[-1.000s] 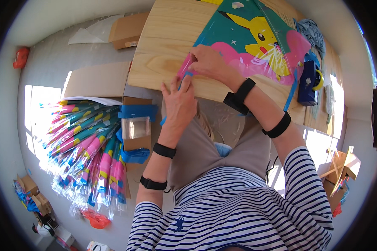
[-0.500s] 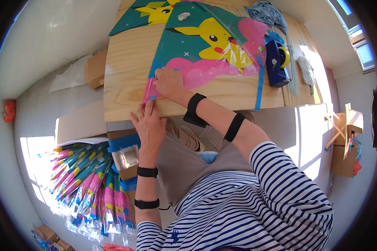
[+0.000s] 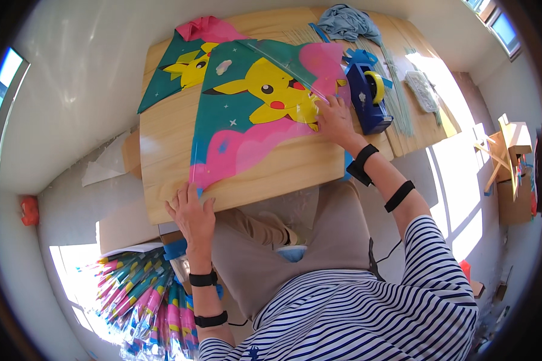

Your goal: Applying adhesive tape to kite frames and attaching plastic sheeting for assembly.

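Note:
A triangular kite (image 3: 241,147) in green and pink, printed with a yellow cartoon creature, lies flat on the wooden table. My left hand (image 3: 191,216) rests at its near-left corner, fingers spread, the index fingertip beside a small blue tab. Across the kite, my right hand (image 3: 338,125) reaches over its right edge; its fingers are extended with the tips on the sheet, and the palm side is hidden. Just right of that hand stands a blue tape dispenser (image 3: 373,117) with a yellow roll. A blue strip (image 3: 347,163) shows below the right hand at the table edge.
Another similar kite (image 3: 174,75) lies at the far left of the wooden table (image 3: 271,171). Thin rods (image 3: 400,102), a clear box (image 3: 423,91) and a bluish cloth (image 3: 349,24) are at the right and back. Many bagged rolled kites (image 3: 141,289) fill the lower left.
My right hand has left the near-left corner and moved right to the kite's right edge. My left hand stays at the corner. The view has shifted.

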The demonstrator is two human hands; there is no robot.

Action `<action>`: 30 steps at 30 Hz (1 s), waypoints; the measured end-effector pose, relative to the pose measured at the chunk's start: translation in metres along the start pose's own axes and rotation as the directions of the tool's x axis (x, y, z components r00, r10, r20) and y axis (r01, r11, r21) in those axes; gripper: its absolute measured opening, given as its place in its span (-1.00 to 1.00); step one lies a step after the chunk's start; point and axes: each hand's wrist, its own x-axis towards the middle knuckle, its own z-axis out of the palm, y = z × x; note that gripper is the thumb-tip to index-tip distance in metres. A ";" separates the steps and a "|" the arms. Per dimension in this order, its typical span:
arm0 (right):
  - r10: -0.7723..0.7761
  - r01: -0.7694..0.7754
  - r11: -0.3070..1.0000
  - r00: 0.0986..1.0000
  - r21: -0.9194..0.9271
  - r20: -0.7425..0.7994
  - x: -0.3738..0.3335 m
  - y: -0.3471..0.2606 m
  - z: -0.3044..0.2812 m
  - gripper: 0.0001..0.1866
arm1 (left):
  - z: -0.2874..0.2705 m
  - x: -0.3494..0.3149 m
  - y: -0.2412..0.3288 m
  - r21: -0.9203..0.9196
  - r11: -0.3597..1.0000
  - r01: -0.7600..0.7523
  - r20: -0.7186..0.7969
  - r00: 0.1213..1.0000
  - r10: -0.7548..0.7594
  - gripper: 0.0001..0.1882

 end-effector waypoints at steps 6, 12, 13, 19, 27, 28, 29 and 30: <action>0.134 -0.133 0.990 0.991 -0.034 0.027 -0.002 0.010 0.010 -0.60 | 0.042 0.031 0.072 -0.110 0.973 -0.202 0.115 0.970 0.214 -0.33; 0.105 -0.105 0.994 0.988 -0.005 0.116 -0.015 -0.008 0.000 -0.68 | 0.060 0.050 0.065 0.005 0.984 -0.179 0.269 0.948 0.171 -0.33; 0.082 -0.081 0.997 0.990 -0.011 0.112 -0.021 -0.012 0.001 -0.69 | 0.056 0.058 0.058 0.028 0.985 -0.171 0.284 0.946 0.157 -0.34; -0.036 0.033 0.999 0.996 0.040 0.083 -0.037 -0.053 0.003 -0.73 | 0.038 0.121 -0.008 0.210 0.973 -0.096 0.217 0.975 0.049 -0.41; 0.038 -0.038 0.997 0.999 -0.073 -0.010 -0.002 -0.036 -0.005 -0.77 | 0.065 0.133 0.016 0.076 0.980 -0.184 0.058 0.982 0.180 -0.39; 0.034 -0.036 0.995 0.999 -0.091 -0.022 0.000 -0.035 -0.002 -0.76 | 0.072 0.124 0.033 0.056 0.980 -0.189 0.069 0.980 0.185 -0.38; 0.045 -0.046 0.985 0.999 -0.165 -0.009 0.004 -0.033 0.001 -0.76 | 0.075 0.118 0.051 0.040 0.980 -0.195 0.073 0.979 0.192 -0.37; 0.058 -0.056 0.968 0.998 -0.246 0.003 0.008 -0.029 0.004 -0.76 | 0.078 0.115 0.060 0.019 0.979 -0.204 0.078 0.976 0.202 -0.35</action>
